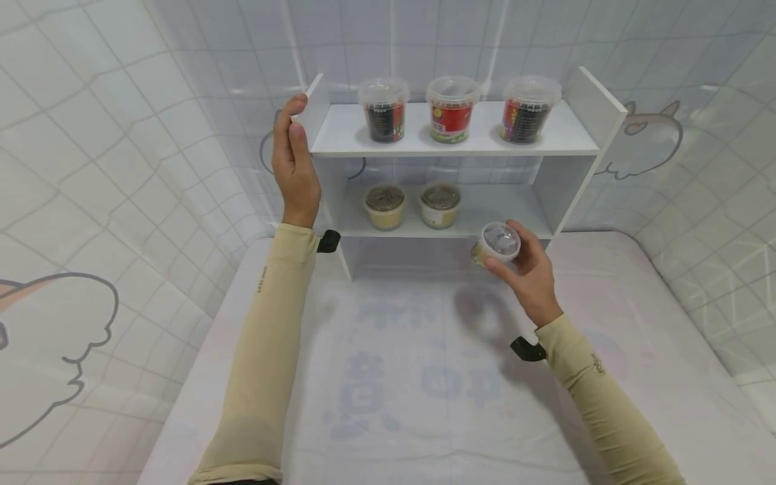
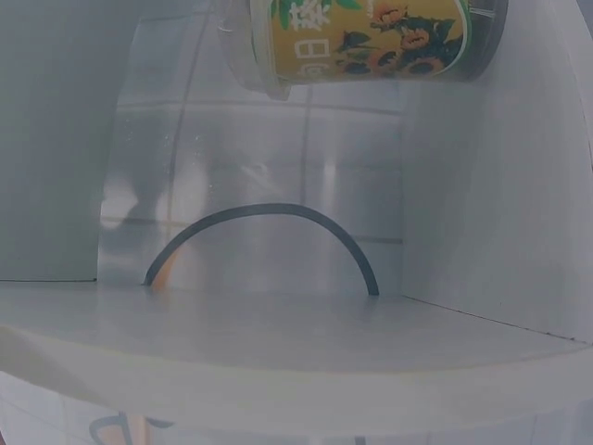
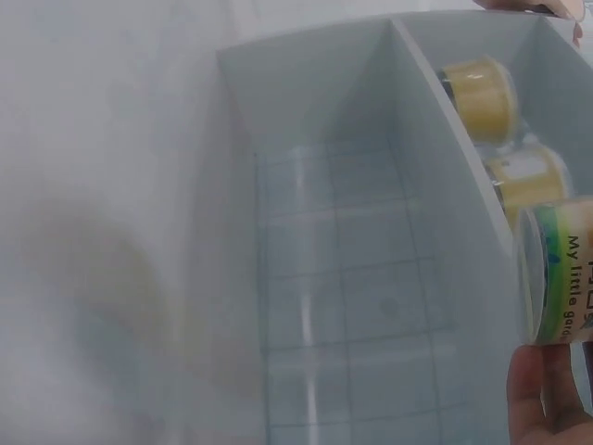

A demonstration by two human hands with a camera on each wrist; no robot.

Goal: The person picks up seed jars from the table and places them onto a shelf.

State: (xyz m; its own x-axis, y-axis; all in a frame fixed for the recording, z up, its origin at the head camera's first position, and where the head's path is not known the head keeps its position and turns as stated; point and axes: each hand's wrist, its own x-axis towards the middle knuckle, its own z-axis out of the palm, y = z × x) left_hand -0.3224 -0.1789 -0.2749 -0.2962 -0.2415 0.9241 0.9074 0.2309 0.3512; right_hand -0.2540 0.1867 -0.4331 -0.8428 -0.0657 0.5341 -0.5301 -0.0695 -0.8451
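Note:
My right hand (image 1: 532, 277) pinches a small clear plastic tub (image 1: 498, 242) between thumb and fingers. It is tilted, its round top facing the camera, just in front of the middle shelf's right part. In the right wrist view the tub (image 3: 565, 273) has a label reading "My little garden". Two similar tubs with yellowish labels, one on the left (image 1: 384, 207) and one mid-shelf (image 1: 440, 206), stand on the middle board. My left hand (image 1: 296, 172) is raised with extended fingers at the white shelf unit's left side panel (image 1: 315, 111); whether it touches is unclear.
On the top board (image 1: 418, 145) stand three taller lidded tubs: left (image 1: 385, 121), middle (image 1: 451, 118) and right (image 1: 526, 120). The left wrist view shows a sunflower-labelled tub (image 2: 371, 42). A white cloth (image 1: 424, 417) covers the table; tile-patterned sheeting (image 1: 121, 168) surrounds it.

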